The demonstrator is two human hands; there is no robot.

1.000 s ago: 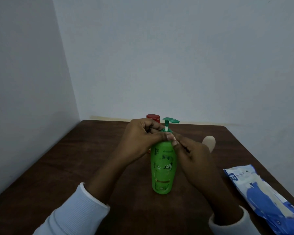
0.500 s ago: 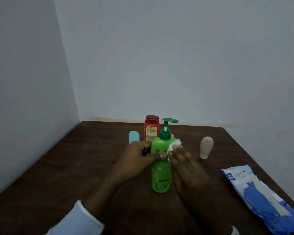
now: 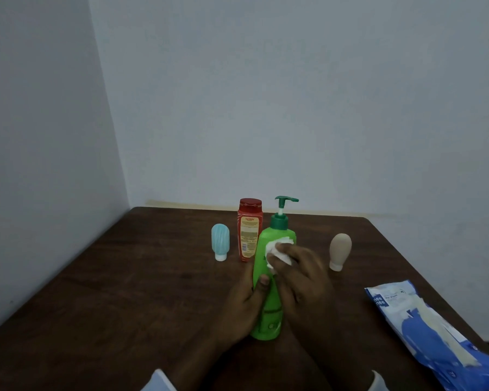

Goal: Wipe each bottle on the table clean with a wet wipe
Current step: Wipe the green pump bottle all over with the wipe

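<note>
A tall green pump bottle (image 3: 266,244) stands upright near the middle of the dark wooden table (image 3: 124,306). My left hand (image 3: 243,306) grips its lower body from the left, thumb across the front. My right hand (image 3: 302,280) presses a crumpled white wet wipe (image 3: 277,253) against the bottle's upper front. Behind stand a red bottle (image 3: 248,230), a small pale blue bottle (image 3: 220,241) resting on its white cap, and to the right a beige bottle (image 3: 340,251) on its cap.
A blue and white wet wipe pack (image 3: 429,331) lies at the table's right edge. Pale walls meet at the back left corner, close behind the table.
Both hands have slid down from the pump neck to the bottle's body. The left hand now holds lower, and the wipe rubs the upper front. The rear bottles have come into view.
</note>
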